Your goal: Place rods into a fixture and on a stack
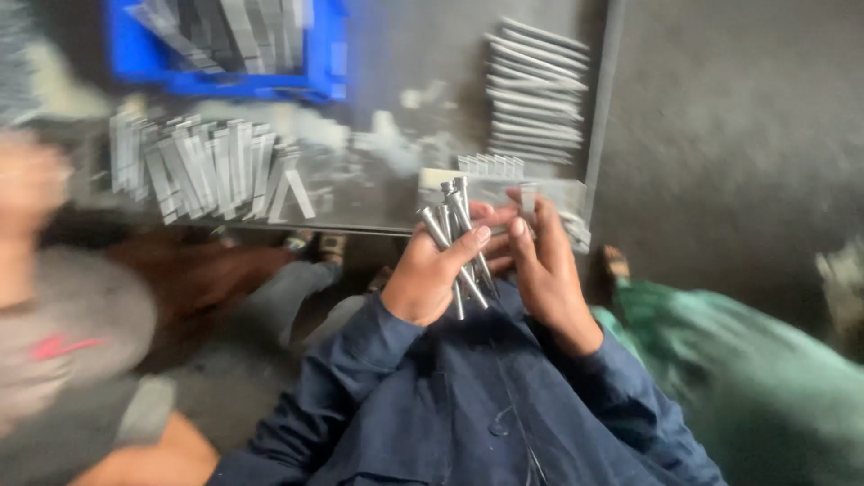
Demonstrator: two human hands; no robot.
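The left hand [430,274] is closed around a loose bundle of metal rods [457,241], held above the person's lap just short of the tabletop [396,63] edge; the right hand [544,261] has its fingers curled against the same bundle, pinching one small piece [528,198]. The rods splay unevenly, so one could likely slip out and fall between the knees. Rows of flat metal strips [207,166] lie well apart

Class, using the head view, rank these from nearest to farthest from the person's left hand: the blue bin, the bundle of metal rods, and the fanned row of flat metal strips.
1. Bundle of metal rods: gripped in the left hand.
2. Fanned row of flat metal strips: on the table, up and to the left.
3. Blue bin: at the table's far edge, top left.
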